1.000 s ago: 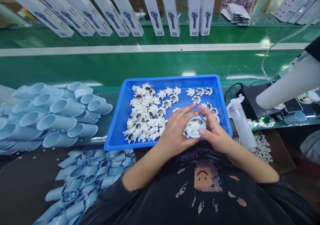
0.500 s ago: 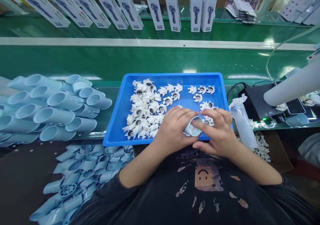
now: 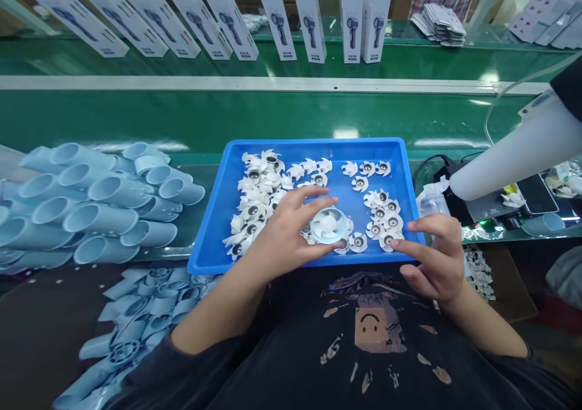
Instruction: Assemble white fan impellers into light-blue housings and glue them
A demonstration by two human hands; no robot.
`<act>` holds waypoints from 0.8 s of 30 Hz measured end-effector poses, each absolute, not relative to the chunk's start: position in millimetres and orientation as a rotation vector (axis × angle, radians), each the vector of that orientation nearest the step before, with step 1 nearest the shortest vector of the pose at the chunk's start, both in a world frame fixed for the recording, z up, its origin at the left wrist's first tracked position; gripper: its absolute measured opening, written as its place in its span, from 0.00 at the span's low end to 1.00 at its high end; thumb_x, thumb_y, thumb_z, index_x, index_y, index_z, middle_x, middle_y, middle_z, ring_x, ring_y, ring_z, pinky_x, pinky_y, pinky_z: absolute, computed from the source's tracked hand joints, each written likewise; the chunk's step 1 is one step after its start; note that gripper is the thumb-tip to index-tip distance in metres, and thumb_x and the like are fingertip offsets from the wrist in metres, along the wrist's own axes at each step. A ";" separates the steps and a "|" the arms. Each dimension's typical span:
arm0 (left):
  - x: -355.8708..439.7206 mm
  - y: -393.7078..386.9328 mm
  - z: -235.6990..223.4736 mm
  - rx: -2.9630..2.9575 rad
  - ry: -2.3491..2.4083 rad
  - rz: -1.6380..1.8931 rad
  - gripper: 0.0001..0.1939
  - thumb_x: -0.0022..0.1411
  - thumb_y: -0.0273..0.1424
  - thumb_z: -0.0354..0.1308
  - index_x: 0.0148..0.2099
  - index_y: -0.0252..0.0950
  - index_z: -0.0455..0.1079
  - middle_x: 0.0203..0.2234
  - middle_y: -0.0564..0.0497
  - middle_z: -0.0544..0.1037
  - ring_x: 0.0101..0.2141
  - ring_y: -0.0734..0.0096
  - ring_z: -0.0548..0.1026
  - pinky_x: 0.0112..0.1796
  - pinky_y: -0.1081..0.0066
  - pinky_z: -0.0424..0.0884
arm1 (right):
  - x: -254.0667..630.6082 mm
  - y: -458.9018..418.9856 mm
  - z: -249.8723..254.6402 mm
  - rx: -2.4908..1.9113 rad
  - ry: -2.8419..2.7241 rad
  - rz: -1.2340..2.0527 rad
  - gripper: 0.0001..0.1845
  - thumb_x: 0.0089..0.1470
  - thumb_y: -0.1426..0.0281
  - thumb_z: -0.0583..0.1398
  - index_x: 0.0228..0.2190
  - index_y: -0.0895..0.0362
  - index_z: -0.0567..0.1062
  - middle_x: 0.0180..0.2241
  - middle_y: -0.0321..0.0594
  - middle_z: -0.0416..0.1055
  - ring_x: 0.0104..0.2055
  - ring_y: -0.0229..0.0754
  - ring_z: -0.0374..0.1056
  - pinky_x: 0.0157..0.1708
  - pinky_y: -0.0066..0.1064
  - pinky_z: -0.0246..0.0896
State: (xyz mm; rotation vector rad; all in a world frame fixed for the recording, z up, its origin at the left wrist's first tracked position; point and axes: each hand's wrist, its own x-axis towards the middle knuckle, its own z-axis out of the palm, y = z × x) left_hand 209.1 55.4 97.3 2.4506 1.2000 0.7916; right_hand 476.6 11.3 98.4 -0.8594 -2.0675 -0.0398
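While the left hand (image 3: 282, 234) curls around a pale blue cup (image 3: 344, 230) over the tray, the cup's long axis stands near upright, its open end up, a white fan (image 3: 327, 223) seated inside. The right hand (image 3: 431, 251), empty and spread wide, hovers farther from the cup, fingertips just beside loose white fans (image 3: 382, 228) in the blue tray (image 3: 318, 142). Pale blue tubes (image 3: 100, 219) lie left; white boxes (image 3: 277, 19) stand beyond the green conveyor belt (image 3: 273, 116).
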 end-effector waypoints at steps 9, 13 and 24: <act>176.1 179.0 106.4 1.963 1.336 0.910 0.39 0.50 0.42 0.65 0.61 0.35 0.58 0.52 0.40 0.73 0.48 0.56 0.75 0.50 0.57 0.71 | 498.1 -4.0 73.4 -0.869 -1.973 0.014 0.11 0.56 0.74 0.55 0.40 0.56 0.73 0.41 0.45 0.62 0.42 0.44 0.64 0.39 0.40 0.65; 198.4 230.2 110.7 2.365 1.334 0.958 0.27 0.55 0.38 0.60 0.56 0.36 0.66 0.54 0.41 0.73 0.54 0.54 0.71 0.54 0.55 0.68 | 490.2 -6.1 72.8 -0.817 -1.982 -0.021 0.11 0.54 0.77 0.56 0.39 0.59 0.73 0.41 0.45 0.63 0.42 0.43 0.65 0.40 0.40 0.67; 257.1 183.8 113.3 2.737 0.818 1.052 0.24 0.52 0.38 0.62 0.50 0.37 0.64 0.44 0.42 0.76 0.46 0.58 0.76 0.47 0.59 0.72 | 486.0 3.9 85.1 -1.032 -1.853 -0.061 0.10 0.60 0.72 0.56 0.44 0.57 0.72 0.38 0.43 0.71 0.40 0.39 0.68 0.38 0.32 0.66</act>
